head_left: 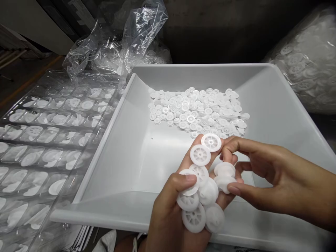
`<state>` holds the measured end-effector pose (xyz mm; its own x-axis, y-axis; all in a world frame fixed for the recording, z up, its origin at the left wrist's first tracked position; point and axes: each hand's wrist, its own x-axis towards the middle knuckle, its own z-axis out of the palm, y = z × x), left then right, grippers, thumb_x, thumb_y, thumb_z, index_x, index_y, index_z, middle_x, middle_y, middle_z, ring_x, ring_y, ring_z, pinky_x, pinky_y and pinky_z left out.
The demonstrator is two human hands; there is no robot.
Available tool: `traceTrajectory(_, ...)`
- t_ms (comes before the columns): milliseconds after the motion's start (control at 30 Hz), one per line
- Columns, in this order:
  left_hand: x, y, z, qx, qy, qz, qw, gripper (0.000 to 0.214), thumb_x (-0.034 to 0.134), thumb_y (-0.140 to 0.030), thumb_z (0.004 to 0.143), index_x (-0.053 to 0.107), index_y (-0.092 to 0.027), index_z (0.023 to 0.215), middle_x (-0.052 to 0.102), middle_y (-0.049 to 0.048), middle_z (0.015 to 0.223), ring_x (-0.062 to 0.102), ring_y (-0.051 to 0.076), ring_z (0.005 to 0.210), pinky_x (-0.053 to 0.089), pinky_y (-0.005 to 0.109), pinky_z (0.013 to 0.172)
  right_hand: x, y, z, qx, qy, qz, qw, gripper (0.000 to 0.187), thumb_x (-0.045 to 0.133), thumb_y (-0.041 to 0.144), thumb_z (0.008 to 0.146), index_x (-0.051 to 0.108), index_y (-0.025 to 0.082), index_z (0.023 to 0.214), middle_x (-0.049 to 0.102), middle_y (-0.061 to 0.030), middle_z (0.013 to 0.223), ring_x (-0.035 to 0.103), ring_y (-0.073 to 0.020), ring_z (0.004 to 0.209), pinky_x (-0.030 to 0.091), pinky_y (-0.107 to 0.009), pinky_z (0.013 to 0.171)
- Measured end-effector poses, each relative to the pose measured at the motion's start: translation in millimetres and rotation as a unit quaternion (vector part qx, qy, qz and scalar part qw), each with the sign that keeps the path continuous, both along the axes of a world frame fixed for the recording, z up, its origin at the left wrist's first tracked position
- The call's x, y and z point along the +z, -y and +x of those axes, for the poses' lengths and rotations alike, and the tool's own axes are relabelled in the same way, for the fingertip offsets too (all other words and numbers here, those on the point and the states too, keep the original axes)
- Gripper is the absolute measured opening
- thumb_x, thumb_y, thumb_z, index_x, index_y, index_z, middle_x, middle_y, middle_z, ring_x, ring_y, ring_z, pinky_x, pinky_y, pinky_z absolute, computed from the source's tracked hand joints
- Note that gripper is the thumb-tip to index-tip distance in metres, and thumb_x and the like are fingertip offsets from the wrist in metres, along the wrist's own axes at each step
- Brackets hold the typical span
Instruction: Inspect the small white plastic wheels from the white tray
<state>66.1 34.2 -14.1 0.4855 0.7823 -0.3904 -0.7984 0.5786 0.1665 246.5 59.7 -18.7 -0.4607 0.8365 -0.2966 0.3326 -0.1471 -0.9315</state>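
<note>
My left hand is cupped palm up over the near edge of a white tray and holds several white plastic spoked wheels, its thumb pressed on one of them. My right hand comes in from the right, fingers curled, pinching one or two of the white wheels at the edge of that handful. A heap of the same white wheels lies in the far middle of the tray.
To the left lies a clear plastic blister sheet with rows of pockets holding white parts. A crumpled clear bag sits behind it. Another bag of white wheels stands at the far right.
</note>
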Motion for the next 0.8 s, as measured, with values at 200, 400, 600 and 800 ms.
traceTrajectory(200, 0.4, 2, 0, 0.019, -0.003, 0.005, 1.0, 0.065, 0.037, -0.02, 0.086, 0.027, -0.025, 0.151, 0.058, 0.0074, 0.138, 0.056, 0.025, 0.124, 0.046, 0.041, 0.101, 4.2, -9, 5, 0.002, -0.007, 0.055, 0.998, 0.023, 0.076, 0.027, 0.081, 0.062, 0.031, 0.098, 0.061, 0.0009, 0.111, 0.056, -0.022, 0.109, 0.05, -0.032, 0.092)
traceTrajectory(400, -0.2, 1, 0, 0.018, 0.005, 0.001, 1.0, 0.059, 0.038, -0.021, 0.087, 0.037, -0.025, 0.146, 0.059, 0.0064, 0.137, 0.048, 0.025, 0.133, 0.035, 0.045, 0.112, 5.4, -14, 10, 0.034, -0.011, 0.06, 0.998, 0.018, 0.075, 0.03, 0.081, 0.067, 0.033, 0.096, 0.064, 0.0005, 0.104, 0.058, -0.0209, 0.102, 0.052, -0.028, 0.086)
traceTrajectory(600, 0.9, 2, 2, 0.028, -0.002, -0.012, 1.0, 0.057, 0.043, -0.022, 0.084, 0.044, -0.024, 0.142, 0.057, 0.0066, 0.139, 0.046, 0.027, 0.134, 0.031, 0.046, 0.114, 6.8, -6, 0, -0.016, 0.005, 0.166, 0.986, 0.022, 0.074, 0.027, 0.082, 0.066, 0.035, 0.101, 0.062, 0.002, 0.107, 0.056, -0.0212, 0.106, 0.049, -0.029, 0.09)
traceTrajectory(800, -0.7, 1, -1, 0.033, 0.011, -0.012, 0.999, 0.06, 0.041, -0.02, 0.087, 0.036, -0.027, 0.147, 0.061, 0.0057, 0.134, 0.052, 0.021, 0.129, 0.037, 0.04, 0.112, 10.6, -1, 4, 0.044, 0.101, 0.357, 0.928, 0.025, 0.069, 0.02, 0.084, 0.062, 0.03, 0.105, 0.06, 0.0019, 0.108, 0.055, -0.019, 0.103, 0.046, -0.032, 0.086)
